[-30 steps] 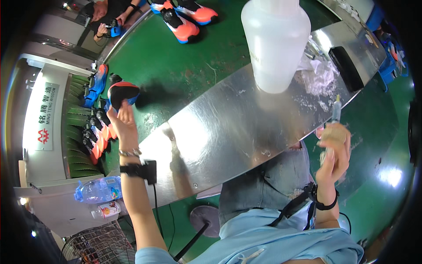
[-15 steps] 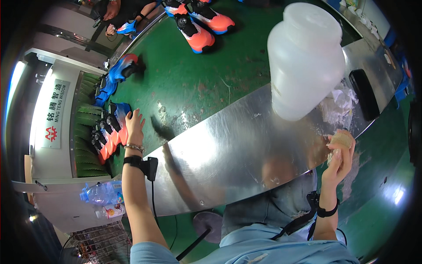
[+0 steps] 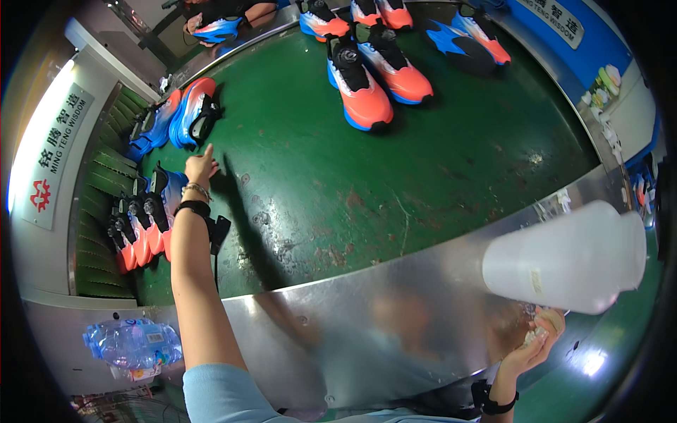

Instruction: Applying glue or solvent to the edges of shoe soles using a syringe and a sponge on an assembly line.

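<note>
My left hand (image 3: pixel 202 166) is stretched over the green table at the left, just short of a blue and orange sneaker (image 3: pixel 189 113) lying on its side. The hand holds nothing; its thumb or forefinger sticks out and the other fingers are loosely bent. A second sneaker (image 3: pixel 156 123) lies beside that one. Below, next to my wrist, several orange, white and blue sneakers (image 3: pixel 144 229) stand in a row. At the lower right, my right hand (image 3: pixel 527 352) is closed on a crumpled pale wad (image 3: pixel 536 334), close to a big white plastic bottle (image 3: pixel 543 261).
More sneakers (image 3: pixel 363 99) stand at the far side of the green table (image 3: pixel 317 190); one pair lies tipped over. A metal ledge (image 3: pixel 402 331) runs along the near side. Green padded flaps (image 3: pixel 106 261) and clear bottles (image 3: pixel 141 342) are at the left. Beyond, a person holds a sneaker (image 3: pixel 217 29).
The view has swung, showing more of the table's far side. My left hand has gone farther out toward the sneakers, its spread fingers drawing in. My right hand keeps the pale wad.
</note>
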The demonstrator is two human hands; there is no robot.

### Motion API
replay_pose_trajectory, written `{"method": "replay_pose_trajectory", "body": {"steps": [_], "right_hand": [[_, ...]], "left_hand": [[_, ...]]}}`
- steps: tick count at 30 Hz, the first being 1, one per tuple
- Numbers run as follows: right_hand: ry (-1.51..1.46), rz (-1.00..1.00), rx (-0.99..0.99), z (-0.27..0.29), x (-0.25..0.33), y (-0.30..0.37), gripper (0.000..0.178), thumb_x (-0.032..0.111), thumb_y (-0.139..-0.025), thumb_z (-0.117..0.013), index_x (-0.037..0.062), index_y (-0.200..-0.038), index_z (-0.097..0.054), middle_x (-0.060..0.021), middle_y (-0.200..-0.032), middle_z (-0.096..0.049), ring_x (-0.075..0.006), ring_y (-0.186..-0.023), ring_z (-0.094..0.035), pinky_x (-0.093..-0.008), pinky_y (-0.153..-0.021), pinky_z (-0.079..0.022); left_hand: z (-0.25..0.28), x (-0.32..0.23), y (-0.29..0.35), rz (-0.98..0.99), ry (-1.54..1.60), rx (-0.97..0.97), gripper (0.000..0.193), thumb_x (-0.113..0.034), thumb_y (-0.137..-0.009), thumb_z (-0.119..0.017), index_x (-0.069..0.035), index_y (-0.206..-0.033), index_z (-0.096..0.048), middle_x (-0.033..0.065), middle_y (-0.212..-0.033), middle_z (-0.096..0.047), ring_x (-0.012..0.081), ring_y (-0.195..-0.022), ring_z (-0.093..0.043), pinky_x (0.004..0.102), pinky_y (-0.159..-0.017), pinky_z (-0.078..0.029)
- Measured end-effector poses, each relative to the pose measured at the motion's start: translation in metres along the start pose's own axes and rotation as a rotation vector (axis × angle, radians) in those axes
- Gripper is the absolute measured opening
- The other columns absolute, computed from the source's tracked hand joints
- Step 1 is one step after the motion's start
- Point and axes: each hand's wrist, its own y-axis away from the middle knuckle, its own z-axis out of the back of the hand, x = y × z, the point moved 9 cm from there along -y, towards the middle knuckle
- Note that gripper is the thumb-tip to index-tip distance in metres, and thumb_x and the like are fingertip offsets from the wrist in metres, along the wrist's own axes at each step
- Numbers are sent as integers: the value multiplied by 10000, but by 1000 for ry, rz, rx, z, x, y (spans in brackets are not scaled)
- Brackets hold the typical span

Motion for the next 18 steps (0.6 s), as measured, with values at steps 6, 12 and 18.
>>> {"method": "replay_pose_trajectory", "body": {"steps": [6,12,18], "right_hand": [[100,-163,-39,5,-17,6,288,182,-901,-308,-15,-846,-510,-123,-981,-488,-201,-826,-464,-282,-656,-362],[57,-253,-123,0,-11,2,300,200,-887,-341,-34,-836,-521,-113,-904,-475,-187,-757,-433,-287,-622,-383],[65,-177,-82,-3,-2,-3,274,167,-892,-339,-24,-834,-526,-131,-969,-498,-214,-869,-485,-269,-596,-395]], "left_hand": [[38,-8,-55,-345,-814,-358,489,-394,-817,-577,22,-1033,-440,236,-1071,-520,375,-951,-568,460,-770,-476],[37,-16,-60,-397,-859,-348,201,-285,-895,-429,-130,-999,-502,107,-1058,-527,366,-908,-576,455,-716,-477],[24,-42,-34,-624,-1094,-206,202,-219,-892,-389,-148,-950,-569,79,-994,-590,330,-854,-602,438,-687,-482]]}}
